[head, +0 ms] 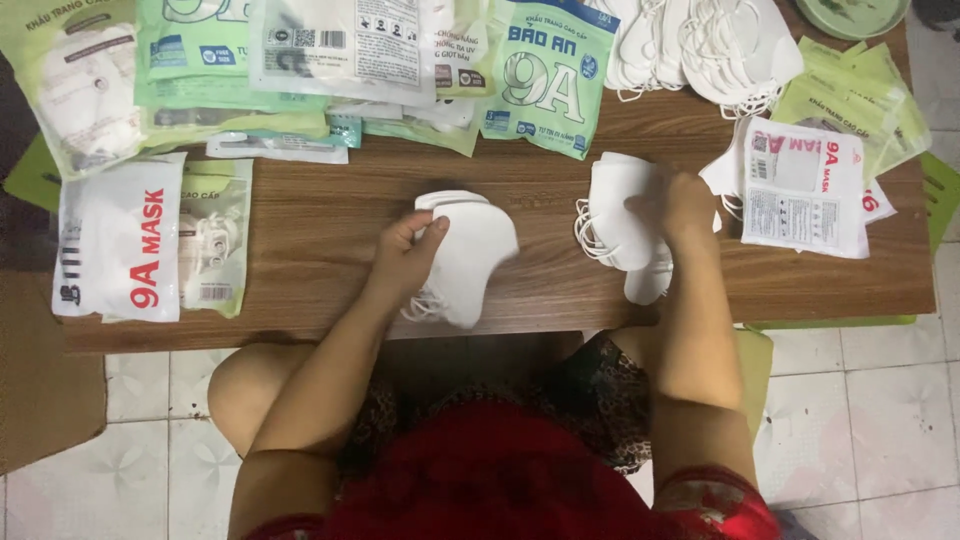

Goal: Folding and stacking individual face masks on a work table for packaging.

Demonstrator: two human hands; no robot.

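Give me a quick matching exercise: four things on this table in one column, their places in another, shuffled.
Things:
1. left hand
2. right hand
3. white packet with red print
4. loose white masks

Places:
A. far right of the wooden table
B. on the mask pile
C. table's left edge
D. gripping a small mask stack

Pairs: 1-D, 2-B, 3-C, 4-A

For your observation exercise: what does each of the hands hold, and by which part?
Left hand grips a small stack of white masks by its left edge. Right hand rests on another mask pile; grip unclear.
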